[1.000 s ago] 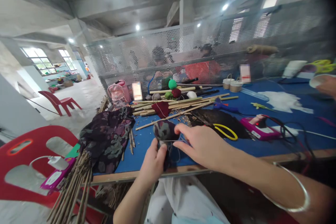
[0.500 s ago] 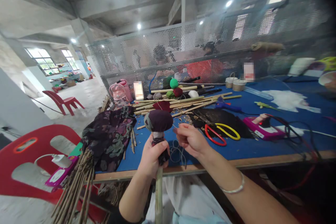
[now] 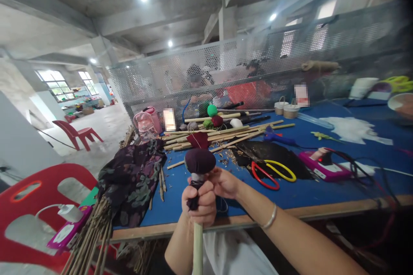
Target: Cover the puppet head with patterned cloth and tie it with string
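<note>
My left hand is closed around a cloth-headed stick, just below its rounded dark purple head. The stick is pale wood and stands nearly upright over the table's front edge. Pale binding shows at the neck, with bunched dark cloth beneath it. Close behind the neck, my right hand has its fingers drawn together on a thin string; the fingertips are partly hidden by the head and my left hand. A loose loop of string lies on the blue table below.
Camouflage cloth and a bundle of thin sticks lie left. Red-and-yellow-handled scissors rest on black cloth. Wooden sticks and yarn balls lie behind. A purple power strip sits right; a mesh partition rises beyond.
My right hand has moved in behind the neck of the stick from its right side. My left hand and the padded head have turned and shifted slightly right; the camera view has tilted.
</note>
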{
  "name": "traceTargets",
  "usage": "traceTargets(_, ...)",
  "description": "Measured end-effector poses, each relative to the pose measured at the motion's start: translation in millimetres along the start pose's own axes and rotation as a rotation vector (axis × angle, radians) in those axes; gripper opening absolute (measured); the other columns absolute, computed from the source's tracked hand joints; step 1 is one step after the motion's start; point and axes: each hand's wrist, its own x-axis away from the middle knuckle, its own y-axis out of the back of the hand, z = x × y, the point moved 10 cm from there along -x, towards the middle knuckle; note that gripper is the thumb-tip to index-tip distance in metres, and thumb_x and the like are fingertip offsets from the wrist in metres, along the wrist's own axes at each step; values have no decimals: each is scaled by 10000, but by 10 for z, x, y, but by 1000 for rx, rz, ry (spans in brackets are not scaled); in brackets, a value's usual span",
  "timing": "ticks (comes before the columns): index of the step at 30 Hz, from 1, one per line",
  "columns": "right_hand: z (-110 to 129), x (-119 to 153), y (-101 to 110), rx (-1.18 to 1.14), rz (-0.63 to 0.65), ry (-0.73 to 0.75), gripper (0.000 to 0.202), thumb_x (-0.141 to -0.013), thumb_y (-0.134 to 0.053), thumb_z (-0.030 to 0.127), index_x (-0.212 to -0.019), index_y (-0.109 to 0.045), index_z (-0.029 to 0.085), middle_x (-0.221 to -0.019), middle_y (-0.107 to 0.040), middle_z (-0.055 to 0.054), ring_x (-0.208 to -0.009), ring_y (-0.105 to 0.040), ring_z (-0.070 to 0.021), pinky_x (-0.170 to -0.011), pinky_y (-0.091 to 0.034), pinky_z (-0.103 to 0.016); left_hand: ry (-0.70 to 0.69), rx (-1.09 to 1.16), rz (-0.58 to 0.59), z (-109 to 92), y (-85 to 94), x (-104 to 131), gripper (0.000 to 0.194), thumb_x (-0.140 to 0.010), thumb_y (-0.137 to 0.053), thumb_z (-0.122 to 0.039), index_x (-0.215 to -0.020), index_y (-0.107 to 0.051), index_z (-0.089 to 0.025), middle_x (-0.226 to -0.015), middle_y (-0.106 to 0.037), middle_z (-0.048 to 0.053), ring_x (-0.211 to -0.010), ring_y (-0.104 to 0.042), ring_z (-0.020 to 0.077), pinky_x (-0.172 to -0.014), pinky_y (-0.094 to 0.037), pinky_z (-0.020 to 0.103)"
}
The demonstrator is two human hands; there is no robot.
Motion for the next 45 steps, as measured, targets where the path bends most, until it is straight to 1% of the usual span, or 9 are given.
traceTargets(4,-68,128,-57,-101,33,-1,255,-589,-768,306,-727,-664,119,-672,-654,-44,-647,-595,-144,-666,-449,-282,-67,-79,-7,56,104,-96,561,-519,-658,-565,-525,-219,-216,-308,-56,-170,-185,76,-40,-196,5,137)
traceTargets(8,134,159,149,-80,-184,120,285,-534,-781,356,-604,-615,136,-535,-593,-8,-484,-507,-109,-543,-420,-266,-96,-434,-211,-71,202,-89,445,-578,-618,-598,-621,-433,-197,-348,-314,-105,-195,-190,22,-237,-174,169)
traceTargets(13,392,213,452,64,-538,283,257,-475,-722,265,-520,-487,172,-468,-467,58,-456,-386,-76,-464,-310,-216,-641,-1133,-851,-786,16,420,472,-724,-630,-449,-1040,-519,-117,-932,-639,145,-836,-639,249,-702,-505,340)
traceTargets(16,396,264,515,143,-674,313,220,-515,-626,205,-475,-411,184,-433,-382,77,-452,-298,-64,-443,-239,-209,-999,-1589,-1031,-791,-509,668,579,-799,-548,-369,-1299,-375,-132,-1417,-332,213,-1341,-266,306,-1069,-233,463)
traceTargets(21,432,305,403,273,-750,260,223,-520,-587,182,-450,-376,199,-404,-343,84,-440,-255,-64,-428,-197,-223,-671,-1924,-994,-424,-563,377,648,-852,-431,-396,-1406,-273,-99,-1510,-136,213,-1384,-65,378,-1057,-94,596)
traceTargets(27,520,279,150,326,-687,239,340,-546,-642,258,-451,-319,210,-417,-295,86,-450,-268,-71,-442,-231,-227,-672,-1774,-950,-612,-424,428,811,-809,-496,-470,-1434,-169,-69,-1448,-264,261,-1300,-332,352,-1004,-318,453)
traceTargets(32,416,254,65,136,-595,283,358,-568,-663,331,-483,-342,195,-503,-426,51,-509,-390,-89,-503,-333,-226,-699,-1415,-915,-910,-222,538,434,-836,-490,-427,-1162,-533,-144,-1071,-638,143,-983,-592,253,-874,-420,353)
traceTargets(40,257,249,-41,145,-405,112,513,-570,-719,442,-465,-276,206,-382,-231,107,-357,-167,-33,-377,-93,-222,-569,-1062,-819,-887,47,528,450,-733,-592,-546,-997,-534,-186,-496,-460,-78,-350,-391,83,-355,-306,187)
traceTargets(45,315,150,-9,299,-253,28,454,-596,-697,491,-475,-371,200,-358,-245,107,-339,-172,-35,-375,-82,-231,-457,-908,-810,-806,69,498,557,-680,-609,-604,-1054,-465,-218,-488,-399,-109,-328,-298,40,-329,-229,143)
